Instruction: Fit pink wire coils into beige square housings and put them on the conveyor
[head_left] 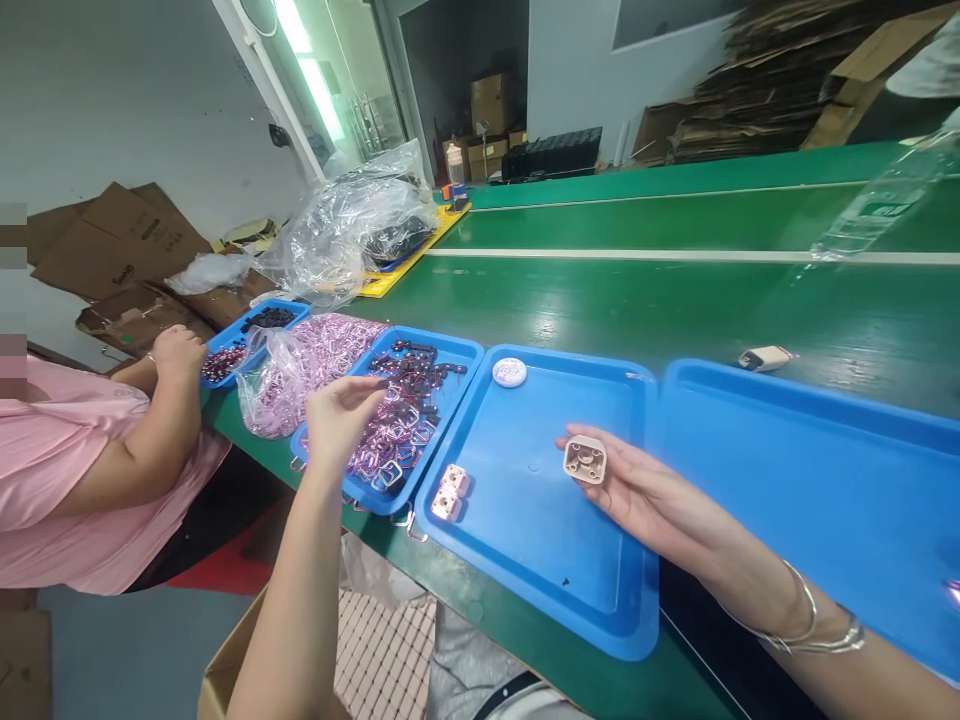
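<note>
My right hand (645,495) lies palm up over the middle blue tray (540,540) and holds a small beige square plastic part (585,460) on its fingertips. My left hand (341,415) hovers over the left blue tray (450,360), fingers pinched together above a heap of pink wire coils and black parts (401,415); whether it grips a piece is unclear. Two small pinkish assembled pieces (450,492) rest at the middle tray's left edge. A white round disc (509,372) sits at its far corner.
A person in a pink top (75,470) sits at my left, hand (176,350) by another blue tray (259,320). A bag of pink coils (300,375) lies between trays. An empty blue tray (810,470), a white part (763,357), a plastic bottle (881,205), cardboard behind.
</note>
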